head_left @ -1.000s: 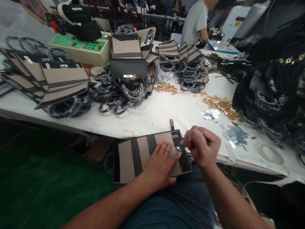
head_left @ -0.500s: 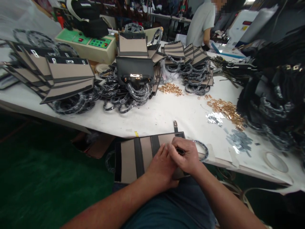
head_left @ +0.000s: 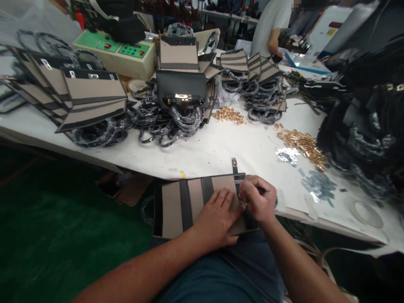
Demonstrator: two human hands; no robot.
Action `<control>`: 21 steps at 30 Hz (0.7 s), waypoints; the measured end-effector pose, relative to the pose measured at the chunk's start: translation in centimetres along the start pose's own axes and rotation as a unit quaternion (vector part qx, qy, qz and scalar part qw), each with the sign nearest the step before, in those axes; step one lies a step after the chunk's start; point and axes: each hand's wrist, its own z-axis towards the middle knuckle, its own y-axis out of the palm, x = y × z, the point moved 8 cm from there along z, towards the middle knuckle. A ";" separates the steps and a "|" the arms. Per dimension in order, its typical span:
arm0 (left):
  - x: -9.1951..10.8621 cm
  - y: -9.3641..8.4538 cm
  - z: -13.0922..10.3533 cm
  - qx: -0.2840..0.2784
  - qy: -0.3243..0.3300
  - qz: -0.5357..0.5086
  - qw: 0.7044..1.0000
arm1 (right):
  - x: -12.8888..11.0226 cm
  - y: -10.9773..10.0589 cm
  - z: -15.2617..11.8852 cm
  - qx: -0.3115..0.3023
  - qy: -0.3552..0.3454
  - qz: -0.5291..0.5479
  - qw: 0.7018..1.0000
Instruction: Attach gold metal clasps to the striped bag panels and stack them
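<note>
A beige panel with black strips (head_left: pixel 195 198) lies partly over the table edge and my lap. My left hand (head_left: pixel 217 216) rests on it with the fingers spread. At the panel's right end, my right hand (head_left: pixel 258 197) is closed around a small dark tool (head_left: pixel 261 190), its tip hidden by the fingers. A short black tab with a metal plate (head_left: pixel 234 164) sticks out from the panel's far edge. A wrapped handle loop (head_left: pixel 147 209) shows at its left side.
Stacked bag panels (head_left: pixel 94 89) and a black bag (head_left: pixel 181 86) stand across the white table (head_left: pixel 202 153). Gold metal pieces (head_left: pixel 303 145) and grey flat pieces (head_left: pixel 319 185) lie on the right. A person in a grey shirt (head_left: pixel 273 21) is at the back.
My right hand has moved right, away from my left hand, still holding the tool. The fingers of my left hand are more spread on the panel. The view has shifted slightly.
</note>
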 end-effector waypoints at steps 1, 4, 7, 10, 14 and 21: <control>0.0 0.0 -0.1 -0.002 0.002 0.002 1.000 | 0.7 0.1 -0.1 -0.005 0.016 -0.017 1.000; -0.1 -0.4 -0.4 -0.001 0.004 0.003 1.000 | 1.1 -0.8 -0.8 -0.003 0.033 -0.035 0.999; -0.7 -1.3 -0.5 0.020 0.009 -0.013 1.000 | 0.1 -3.6 -3.4 0.027 0.061 -0.010 0.998; -2.0 -2.3 0.2 0.046 0.001 -0.009 0.999 | 2.0 -6.7 -9.1 0.075 0.189 -0.013 0.979; -4.6 -3.2 2.3 0.075 -0.063 0.031 0.995 | 8.6 -7.9 -18.0 0.139 0.403 -0.025 0.904; -4.4 -7.1 2.9 0.115 -0.115 0.017 0.986 | 11.2 -2.8 -19.6 0.103 0.448 0.221 0.860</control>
